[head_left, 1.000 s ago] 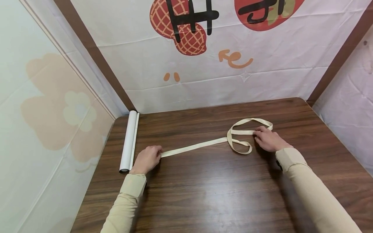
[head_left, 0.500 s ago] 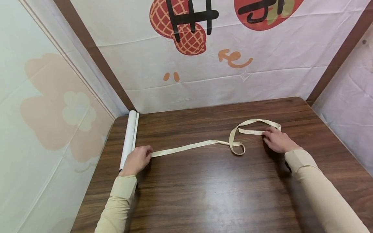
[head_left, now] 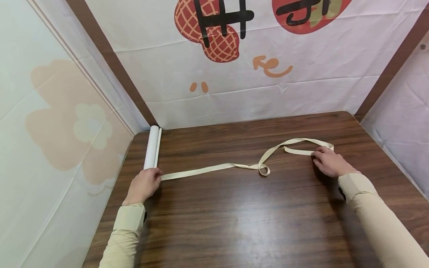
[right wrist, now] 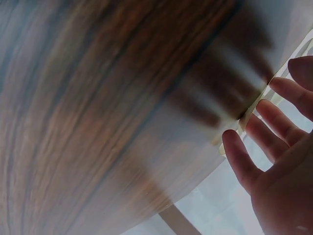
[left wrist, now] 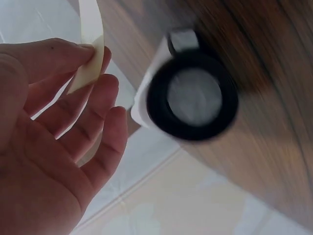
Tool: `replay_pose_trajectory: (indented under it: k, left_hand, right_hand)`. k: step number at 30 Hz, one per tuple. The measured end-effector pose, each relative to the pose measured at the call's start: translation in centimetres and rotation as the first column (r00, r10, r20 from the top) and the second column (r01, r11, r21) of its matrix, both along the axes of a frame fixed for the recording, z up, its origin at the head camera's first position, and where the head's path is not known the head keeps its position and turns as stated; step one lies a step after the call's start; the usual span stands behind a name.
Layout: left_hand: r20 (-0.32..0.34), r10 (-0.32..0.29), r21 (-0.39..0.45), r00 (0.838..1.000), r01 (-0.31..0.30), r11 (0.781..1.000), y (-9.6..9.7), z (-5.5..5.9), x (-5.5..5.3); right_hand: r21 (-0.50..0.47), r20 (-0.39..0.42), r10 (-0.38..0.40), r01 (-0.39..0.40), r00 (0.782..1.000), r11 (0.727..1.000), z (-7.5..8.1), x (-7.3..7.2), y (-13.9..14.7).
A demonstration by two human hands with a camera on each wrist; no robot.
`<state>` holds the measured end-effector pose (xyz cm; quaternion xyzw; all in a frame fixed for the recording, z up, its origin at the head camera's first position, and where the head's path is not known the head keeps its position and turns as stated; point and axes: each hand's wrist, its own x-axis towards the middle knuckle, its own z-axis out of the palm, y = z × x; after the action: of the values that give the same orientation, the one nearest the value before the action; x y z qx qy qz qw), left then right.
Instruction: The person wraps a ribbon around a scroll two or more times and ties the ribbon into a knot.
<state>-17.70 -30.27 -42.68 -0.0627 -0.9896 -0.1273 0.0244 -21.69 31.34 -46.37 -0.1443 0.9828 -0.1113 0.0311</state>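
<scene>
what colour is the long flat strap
Pale cream: the long flat fabric strap shows best in the head view.

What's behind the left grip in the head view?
The left grip covers the near end of the white roll; its far part shows. Left wrist view shows that end: black-rimmed.

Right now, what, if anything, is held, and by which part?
The left hand pinches the ribbon by one end. The right hand is at the ribbon's right-side bend; whether it grips cannot be told.
</scene>
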Motion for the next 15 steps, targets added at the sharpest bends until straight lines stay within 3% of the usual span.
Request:
replay_pose_trajectory:
  k: [7, 15]
  left_hand:
    - [-0.093, -0.009, -0.067, 0.996, 0.003, 0.998, -1.6, 0.3, 0.6]
    - [-0.087, 0.036, -0.094, 0.996, -0.044, 0.995, -3.9, 0.1, 1.0]
  right_hand:
    - [-0.002, -0.008, -0.004, 0.004, 1.0, 1.0, 0.0, 0.4, 1.1]
    - [0.008, 0.019, -0.025, 0.025, 1.0, 1.0, -0.1, 0.9, 2.8]
